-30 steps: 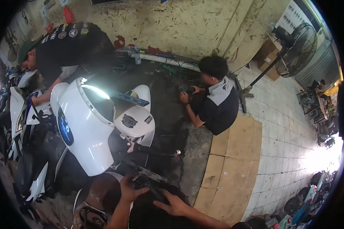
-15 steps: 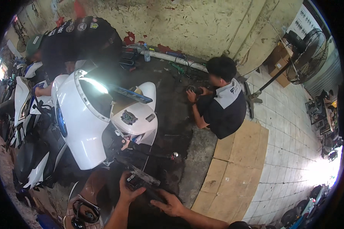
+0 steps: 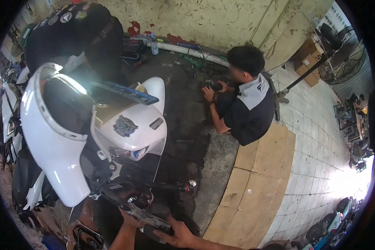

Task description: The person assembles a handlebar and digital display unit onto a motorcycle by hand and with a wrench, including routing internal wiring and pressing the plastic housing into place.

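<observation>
My left hand (image 3: 130, 218) is low in the middle, curled behind a dark, scuffed bar (image 3: 143, 215) beside the white scooter (image 3: 50, 125). The bar hides most of its fingers, so I cannot make out what they hold. At the bar's near end my right hand (image 3: 180, 234) is closed around a black, flat-looking part (image 3: 159, 236), thumb on top. Just past the bar, small shiny metal pieces (image 3: 141, 201) show. Beyond them a lever with a silver ball end (image 3: 191, 183) sticks out from the scooter.
A crouching person (image 3: 252, 104) holds a dark round part at the right of the scooter. Another person (image 3: 75, 37) bends over at the far left, near more motorbikes. Flattened cardboard (image 3: 258, 179) covers floor on the right. A standing fan (image 3: 341, 58) is behind it.
The view has shifted, and the scooter appears larger and farther left. My hands have come lower in the picture, and the left hand is now more hidden behind the bar.
</observation>
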Available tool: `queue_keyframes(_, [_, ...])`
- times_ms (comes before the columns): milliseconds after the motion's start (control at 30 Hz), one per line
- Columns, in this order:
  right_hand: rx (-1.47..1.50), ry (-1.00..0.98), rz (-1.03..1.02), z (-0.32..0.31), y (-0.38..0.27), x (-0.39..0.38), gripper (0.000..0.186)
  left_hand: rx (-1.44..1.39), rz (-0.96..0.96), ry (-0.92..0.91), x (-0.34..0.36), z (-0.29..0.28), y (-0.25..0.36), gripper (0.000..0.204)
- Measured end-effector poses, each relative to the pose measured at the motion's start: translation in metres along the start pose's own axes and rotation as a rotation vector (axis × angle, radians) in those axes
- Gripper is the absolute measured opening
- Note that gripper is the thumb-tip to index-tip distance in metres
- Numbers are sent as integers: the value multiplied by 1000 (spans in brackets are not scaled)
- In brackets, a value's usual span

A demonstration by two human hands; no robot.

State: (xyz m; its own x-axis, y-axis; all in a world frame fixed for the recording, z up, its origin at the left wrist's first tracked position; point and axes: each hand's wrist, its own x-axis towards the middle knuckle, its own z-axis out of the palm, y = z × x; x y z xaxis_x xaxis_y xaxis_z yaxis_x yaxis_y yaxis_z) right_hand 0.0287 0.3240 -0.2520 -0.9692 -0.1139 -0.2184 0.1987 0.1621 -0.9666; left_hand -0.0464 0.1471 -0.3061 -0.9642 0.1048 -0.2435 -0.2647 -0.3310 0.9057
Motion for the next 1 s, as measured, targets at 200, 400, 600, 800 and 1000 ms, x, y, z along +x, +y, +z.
queue_keyframes(200, [441,-211,351,10,14,-12,57,163,81,-148,6,6,27,70])
queue_keyframes(400, [368,-85,-136,43,39,-31,62,-566,-386,-111,10,10,59,69])
queue_keyframes(600, [25,299,-754,80,40,-27,61,-528,-522,203,9,-17,32,65])
queue_keyframes(800, [715,-132,420,64,-7,-23,54,-419,-467,350,0,-13,45,32])
queue_keyframes(1000, [710,-19,292,68,-18,-4,54,-944,-439,-83,13,-11,55,41])
